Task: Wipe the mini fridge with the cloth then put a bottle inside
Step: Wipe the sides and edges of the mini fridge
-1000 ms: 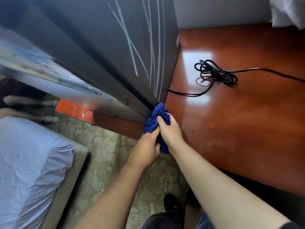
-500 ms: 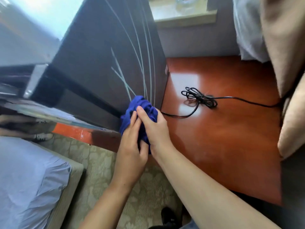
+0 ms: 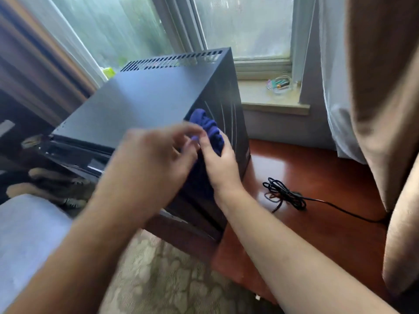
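The black mini fridge (image 3: 145, 105) stands on a red-brown wooden table (image 3: 317, 168), its top and right side facing me. A bunched blue cloth (image 3: 207, 130) presses against the fridge's right side near the upper front corner. My right hand (image 3: 221, 164) grips the cloth from below. Blurred by motion, my left hand (image 3: 156, 152) is at the cloth's left edge with fingertips pinching it. No bottle is in view.
A coiled black power cord (image 3: 283, 193) lies on the table right of the fridge. Behind are a window sill (image 3: 272, 96) with small items, and brown curtains (image 3: 374, 109) at right. A pale blue cushion (image 3: 27, 241) and patterned carpet (image 3: 163, 279) sit below left.
The cloth and both hands have moved up the fridge's right side, from its bottom corner to near the top edge. My view has lifted and now takes in the fridge top and the window.
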